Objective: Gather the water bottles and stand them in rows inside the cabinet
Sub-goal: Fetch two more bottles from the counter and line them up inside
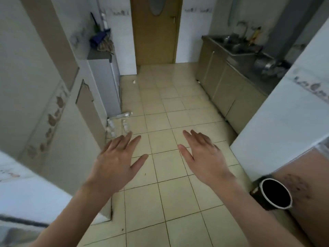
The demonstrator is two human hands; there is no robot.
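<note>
Several clear plastic water bottles [125, 125] lie and stand on the tiled floor by the left wall, one lying [124, 114] at the foot of a grey-white cabinet [106, 86]. More stand close to the wall [110, 128]. My left hand [117, 157] is held out in front of me, palm down, fingers straight and spread, holding nothing; its fingertips point toward the bottles. My right hand [201, 154] is held out the same way over the floor, empty.
A brown door [155, 31] closes the far end. A counter with cabinet doors [224, 86] and a metal sink [235, 43] runs along the right. A black cup with a white rim [274, 192] sits on a ledge at the right. Cloths [102, 41] lie atop the left cabinet.
</note>
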